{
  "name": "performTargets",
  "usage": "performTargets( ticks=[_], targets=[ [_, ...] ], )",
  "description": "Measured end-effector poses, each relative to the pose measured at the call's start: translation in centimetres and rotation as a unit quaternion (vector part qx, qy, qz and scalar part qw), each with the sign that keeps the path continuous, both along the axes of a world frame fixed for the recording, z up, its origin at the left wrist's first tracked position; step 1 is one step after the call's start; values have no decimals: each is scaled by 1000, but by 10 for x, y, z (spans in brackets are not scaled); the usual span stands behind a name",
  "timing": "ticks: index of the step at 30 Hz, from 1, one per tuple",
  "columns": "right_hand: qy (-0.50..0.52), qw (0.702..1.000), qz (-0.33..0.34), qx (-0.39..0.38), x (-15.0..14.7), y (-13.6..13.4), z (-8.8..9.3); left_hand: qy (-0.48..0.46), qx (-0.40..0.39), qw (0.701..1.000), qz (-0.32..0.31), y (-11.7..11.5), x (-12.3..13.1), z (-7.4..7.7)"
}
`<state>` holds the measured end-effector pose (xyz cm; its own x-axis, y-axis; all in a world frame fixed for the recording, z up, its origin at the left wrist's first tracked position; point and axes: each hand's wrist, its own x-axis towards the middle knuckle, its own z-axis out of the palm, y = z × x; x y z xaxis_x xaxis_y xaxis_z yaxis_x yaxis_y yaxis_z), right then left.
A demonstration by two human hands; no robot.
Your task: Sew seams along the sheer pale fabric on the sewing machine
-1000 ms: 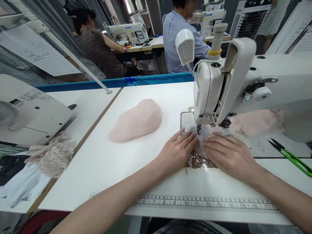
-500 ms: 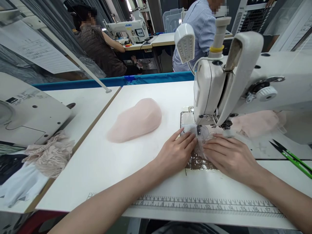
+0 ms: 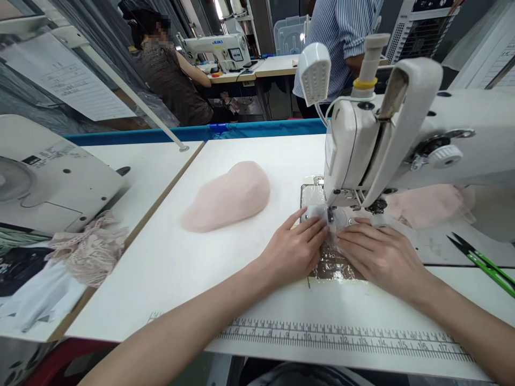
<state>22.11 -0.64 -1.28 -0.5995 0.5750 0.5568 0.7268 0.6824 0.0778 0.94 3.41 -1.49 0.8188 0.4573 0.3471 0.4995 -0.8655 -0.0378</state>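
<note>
At the sewing machine (image 3: 354, 145), a thin, sheer whitish fabric strip (image 3: 332, 236) lies beneath the presser foot. My left hand (image 3: 295, 244) rests just left of the foot, its fingers stretched flat on the fabric and the thumb apart. On the right side, my right hand (image 3: 376, 249) lies with its fingers extended and touching the strip; its thumb is hidden. Under both hands is the shiny, film-covered needle plate (image 3: 336, 271). A pale pink, rounded fabric piece (image 3: 229, 198) lies flat on the white table, left of the machine.
Green-handled thread snips (image 3: 488, 265) lie at the right. More pink fabric (image 3: 426, 205) sits behind my right hand. A printed ruler (image 3: 341, 336) runs along the front edge. Another machine (image 3: 56, 171) and a beige lace bundle (image 3: 94, 252) stand left. Two people work beyond the blue edge (image 3: 265, 128).
My hands and the strip stay almost in place at the presser foot. The view shifts slightly, and the person in the striped shirt has moved their body and arm.
</note>
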Motion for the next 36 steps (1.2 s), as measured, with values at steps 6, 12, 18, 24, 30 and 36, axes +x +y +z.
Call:
performTargets(
  ticks=[6,12,18,24,30,36],
  targets=[
    [-1,1000,-5,-2,1,-2,-1,-16,-3,1000,5,-1,1,0],
    [-4,1000,-12,-15,0,-2,-2,-19,4,1000,20,6,2,-2],
    [-5,1000,-24,-15,-2,-3,-2,-25,4,1000,14,4,1,-2],
    [-32,999,-30,-14,-2,-1,-2,-21,-10,999,28,7,3,-3],
    [-68,996,-56,13,-2,3,1,-31,-48,997,59,13,3,-3],
    [-105,991,-87,5,-2,8,3,-19,-78,994,75,17,3,-5]
  ],
)
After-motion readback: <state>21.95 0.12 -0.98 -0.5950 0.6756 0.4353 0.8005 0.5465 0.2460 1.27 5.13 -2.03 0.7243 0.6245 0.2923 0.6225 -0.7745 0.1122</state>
